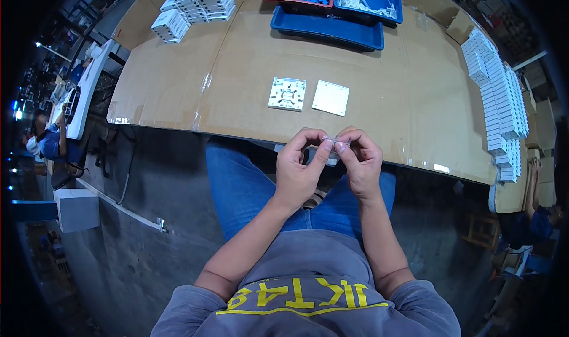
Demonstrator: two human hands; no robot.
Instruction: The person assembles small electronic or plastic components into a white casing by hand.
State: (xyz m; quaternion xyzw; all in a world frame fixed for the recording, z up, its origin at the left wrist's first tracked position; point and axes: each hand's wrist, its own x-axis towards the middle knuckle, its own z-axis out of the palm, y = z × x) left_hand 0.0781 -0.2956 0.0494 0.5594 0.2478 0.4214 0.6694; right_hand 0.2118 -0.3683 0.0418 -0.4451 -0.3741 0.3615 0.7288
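Whitish piece (pixel 335 140), perhaps; red tray (pixel 296 2)

Tabletop (pixel 237 82), cardboard-covered: blue tray (pixel 326 33); left of tray, white stack (pixel 198 8); right, longer white row (pixel 501 100); before tray, detailed square (pixel 287 94), plain square (pixel 331 98).

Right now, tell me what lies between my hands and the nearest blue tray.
The head view shows a patterned white square piece beside a flat white plate.

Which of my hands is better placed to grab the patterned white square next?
Probably your left hand: the patterned white square lies almost straight ahead of it, while your right hand sits farther over. Both pinch a small thin piece, though.
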